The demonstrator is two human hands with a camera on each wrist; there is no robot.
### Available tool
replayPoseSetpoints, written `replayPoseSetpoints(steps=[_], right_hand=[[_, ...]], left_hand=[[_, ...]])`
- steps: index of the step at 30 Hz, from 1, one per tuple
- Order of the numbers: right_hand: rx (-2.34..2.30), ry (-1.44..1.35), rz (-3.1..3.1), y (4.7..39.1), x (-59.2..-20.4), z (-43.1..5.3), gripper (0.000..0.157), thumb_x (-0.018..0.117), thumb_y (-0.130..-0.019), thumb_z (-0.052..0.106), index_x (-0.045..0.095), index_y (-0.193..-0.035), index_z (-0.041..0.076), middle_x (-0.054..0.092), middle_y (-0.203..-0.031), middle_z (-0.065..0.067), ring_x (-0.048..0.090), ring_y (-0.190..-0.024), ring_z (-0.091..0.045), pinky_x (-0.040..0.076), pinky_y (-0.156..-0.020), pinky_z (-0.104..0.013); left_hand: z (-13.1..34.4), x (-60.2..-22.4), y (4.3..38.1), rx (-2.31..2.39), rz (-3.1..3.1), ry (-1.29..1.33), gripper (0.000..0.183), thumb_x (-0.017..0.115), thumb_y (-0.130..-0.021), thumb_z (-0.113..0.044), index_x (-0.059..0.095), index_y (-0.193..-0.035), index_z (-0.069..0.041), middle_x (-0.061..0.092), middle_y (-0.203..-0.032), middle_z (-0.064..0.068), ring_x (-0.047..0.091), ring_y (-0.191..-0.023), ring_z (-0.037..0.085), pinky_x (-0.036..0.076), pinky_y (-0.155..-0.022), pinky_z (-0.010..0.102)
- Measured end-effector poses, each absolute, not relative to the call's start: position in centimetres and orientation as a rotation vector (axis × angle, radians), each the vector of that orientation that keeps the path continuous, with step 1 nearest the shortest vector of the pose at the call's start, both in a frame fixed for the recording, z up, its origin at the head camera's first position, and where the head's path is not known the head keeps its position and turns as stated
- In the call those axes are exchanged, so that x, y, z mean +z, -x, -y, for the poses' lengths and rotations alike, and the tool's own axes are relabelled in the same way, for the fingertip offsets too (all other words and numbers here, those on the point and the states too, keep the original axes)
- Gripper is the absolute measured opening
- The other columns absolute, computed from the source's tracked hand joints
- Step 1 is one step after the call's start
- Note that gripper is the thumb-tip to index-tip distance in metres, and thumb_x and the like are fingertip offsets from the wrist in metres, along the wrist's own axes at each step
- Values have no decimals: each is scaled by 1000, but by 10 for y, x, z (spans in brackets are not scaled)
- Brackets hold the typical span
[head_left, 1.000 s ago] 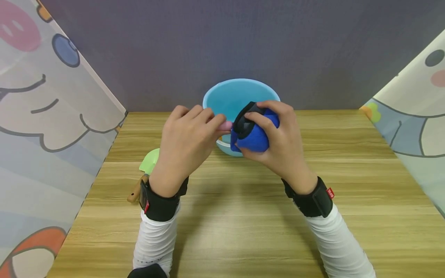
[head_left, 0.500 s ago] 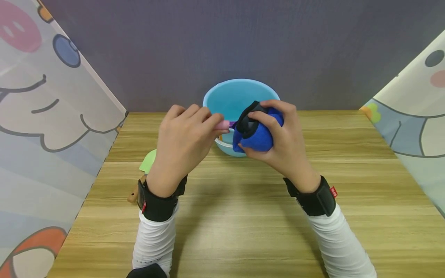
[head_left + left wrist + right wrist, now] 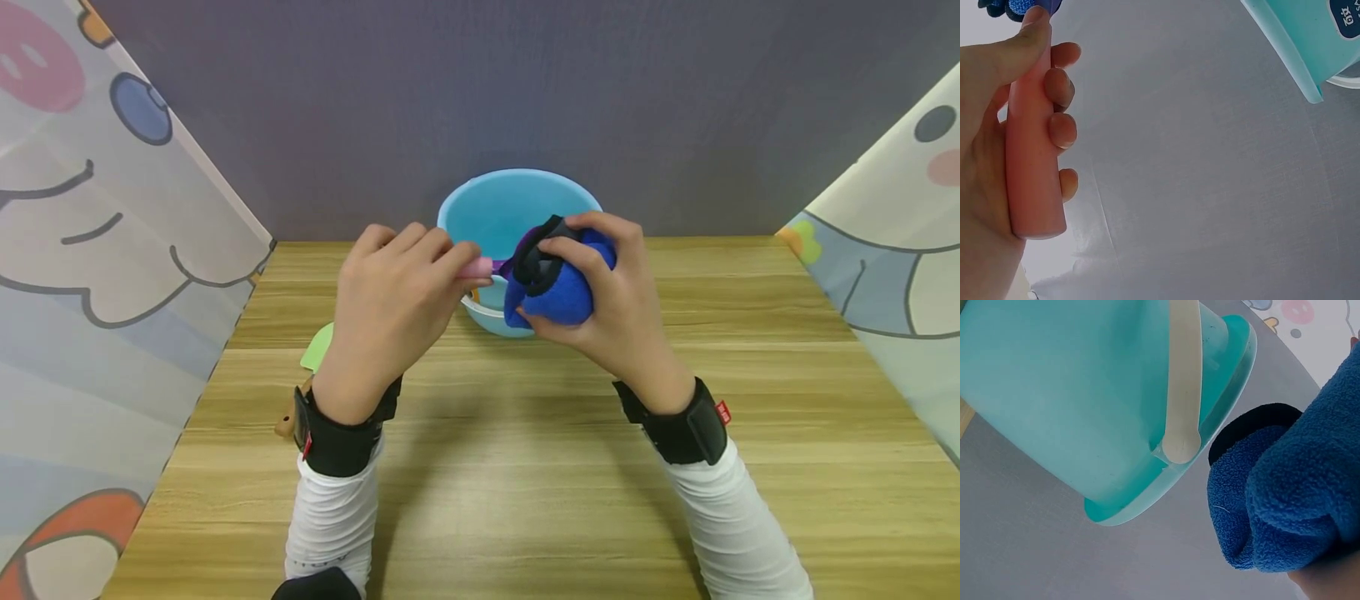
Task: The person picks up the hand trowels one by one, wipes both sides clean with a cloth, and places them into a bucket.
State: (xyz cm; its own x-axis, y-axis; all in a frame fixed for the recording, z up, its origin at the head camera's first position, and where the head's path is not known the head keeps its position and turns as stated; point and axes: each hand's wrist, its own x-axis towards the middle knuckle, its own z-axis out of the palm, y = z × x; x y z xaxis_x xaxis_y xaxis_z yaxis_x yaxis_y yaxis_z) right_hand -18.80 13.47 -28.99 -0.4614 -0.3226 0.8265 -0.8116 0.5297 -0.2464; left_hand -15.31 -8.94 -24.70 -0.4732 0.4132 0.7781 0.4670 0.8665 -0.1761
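My left hand [image 3: 397,292] grips the pink handle [image 3: 1035,144] of a utensil, thumb along its upper end. Past the handle shows a purple neck [image 3: 500,267], and a purple edge peeks out behind the cloth; cloth and fingers hide most of the utensil's head. My right hand [image 3: 611,292] holds a bunched blue towel [image 3: 558,302] with black edging folded around that head. In the right wrist view the towel's thick folds cover most of the fingers. Both hands are raised in front of a light blue bucket [image 3: 517,187].
The bucket stands by the grey back wall [image 3: 525,92], its pale carry handle [image 3: 1184,381] hanging at the side. Something orange shows low in it. On the wooden table [image 3: 510,500], partly behind my left wrist, lies a green spatula [image 3: 317,346] with a wooden handle. Cartoon panels flank both sides.
The left hand with the pink handle has shifted slightly left, and the right hand with the towel slightly right. More of the purple neck and edge shows now.
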Motion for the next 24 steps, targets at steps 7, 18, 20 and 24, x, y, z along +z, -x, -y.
replayPoseSetpoints(steps=[7, 18, 20, 24], right_hand=[[900, -898, 2025, 189, -290, -137, 68, 89, -56, 22, 57, -115, 13, 45, -126, -25, 46, -124, -40, 45, -97, -64], [987, -895, 2040, 193, -290, -142, 66, 88, -59, 18, 56, -115, 10, 41, -128, -26, 44, -124, -39, 43, -100, -65], [1007, -888, 2049, 194, -289, -144, 66, 89, -59, 16, 55, -115, 9, 40, -128, -26, 44, -125, -38, 42, -101, -64], [1059, -864, 2075, 194, -288, -147, 66, 88, -60, 12, 55, -117, 8, 40, -130, -26, 43, -127, -35, 42, -101, -66]], left_hand=[[91, -247, 152, -83, 2113, 634, 37, 53, -97, -38, 65, -74, -12, 62, -60, 4, 55, -58, 21, 42, -57, 39], [91, -247, 149, -101, 2141, 634, 36, 53, -97, -40, 70, -79, -14, 68, -64, 5, 58, -61, 22, 44, -58, 39], [91, -246, 150, -98, 2135, 629, 36, 53, -97, -40, 70, -79, -14, 68, -63, 5, 58, -61, 22, 44, -59, 39], [92, -246, 150, -103, 2127, 621, 36, 53, -97, -40, 70, -78, -14, 69, -64, 5, 59, -61, 22, 44, -59, 39]])
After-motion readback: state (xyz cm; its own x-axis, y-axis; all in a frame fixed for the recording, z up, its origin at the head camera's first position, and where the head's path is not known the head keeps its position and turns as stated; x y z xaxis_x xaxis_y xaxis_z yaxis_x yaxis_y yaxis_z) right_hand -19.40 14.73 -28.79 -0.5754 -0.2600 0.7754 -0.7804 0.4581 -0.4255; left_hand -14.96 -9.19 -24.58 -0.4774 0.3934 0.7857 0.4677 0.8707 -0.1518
